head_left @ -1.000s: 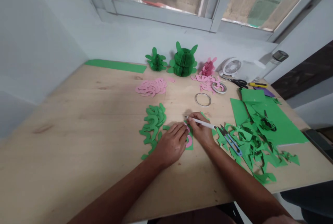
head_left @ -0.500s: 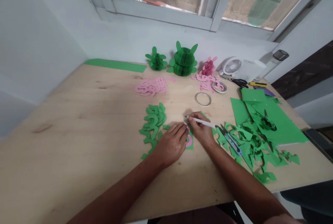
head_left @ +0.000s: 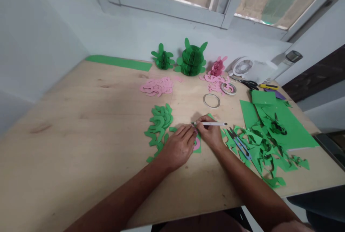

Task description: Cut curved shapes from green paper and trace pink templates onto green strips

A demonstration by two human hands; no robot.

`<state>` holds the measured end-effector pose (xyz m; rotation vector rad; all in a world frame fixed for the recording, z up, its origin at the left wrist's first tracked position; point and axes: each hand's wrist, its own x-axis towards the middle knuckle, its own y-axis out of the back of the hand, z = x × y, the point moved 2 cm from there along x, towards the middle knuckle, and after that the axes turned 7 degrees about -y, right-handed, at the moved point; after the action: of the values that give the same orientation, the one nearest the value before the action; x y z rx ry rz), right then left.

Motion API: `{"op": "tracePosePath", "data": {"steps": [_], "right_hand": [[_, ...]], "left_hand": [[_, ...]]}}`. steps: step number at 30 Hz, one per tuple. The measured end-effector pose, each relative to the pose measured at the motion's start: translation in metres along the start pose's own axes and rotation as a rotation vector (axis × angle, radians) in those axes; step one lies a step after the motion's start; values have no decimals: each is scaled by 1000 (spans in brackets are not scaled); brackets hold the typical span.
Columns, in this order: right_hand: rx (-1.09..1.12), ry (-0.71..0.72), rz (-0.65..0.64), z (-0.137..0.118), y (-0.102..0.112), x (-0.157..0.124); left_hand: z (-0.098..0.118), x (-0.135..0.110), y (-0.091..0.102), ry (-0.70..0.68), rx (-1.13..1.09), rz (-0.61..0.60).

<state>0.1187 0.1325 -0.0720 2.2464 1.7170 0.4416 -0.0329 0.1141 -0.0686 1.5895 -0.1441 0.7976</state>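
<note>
My left hand (head_left: 178, 145) lies flat, fingers together, pressing a pink curved paper shape (head_left: 196, 145) onto a small green paper piece (head_left: 198, 149) on the wooden table (head_left: 81, 124). My right hand (head_left: 210, 133) is closed round a white pen (head_left: 212, 124), its tip at the pink shape's upper edge beside my left fingertips. A pile of green curved cut-outs (head_left: 159, 124) sits just left of my left hand.
Blue snips (head_left: 239, 144) lie on green paper scraps (head_left: 264, 145) at the right. Two tape rings (head_left: 211, 100), pink cut-outs (head_left: 157, 86), green and pink paper cactus models (head_left: 191, 59), a small white fan (head_left: 242, 66), black scissors (head_left: 249, 84) and a green strip (head_left: 118, 62) lie farther back.
The pen has tipped to lie more level in my right hand. The view has shifted down slightly. Both hands stay at the pink shape.
</note>
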Motion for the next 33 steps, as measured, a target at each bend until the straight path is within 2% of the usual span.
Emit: {"op": "tracePosePath", "data": {"steps": [33], "right_hand": [[-75,14,-11,0,1,0]], "left_hand": [[0,-1,-1,8,-23,-10]]}}
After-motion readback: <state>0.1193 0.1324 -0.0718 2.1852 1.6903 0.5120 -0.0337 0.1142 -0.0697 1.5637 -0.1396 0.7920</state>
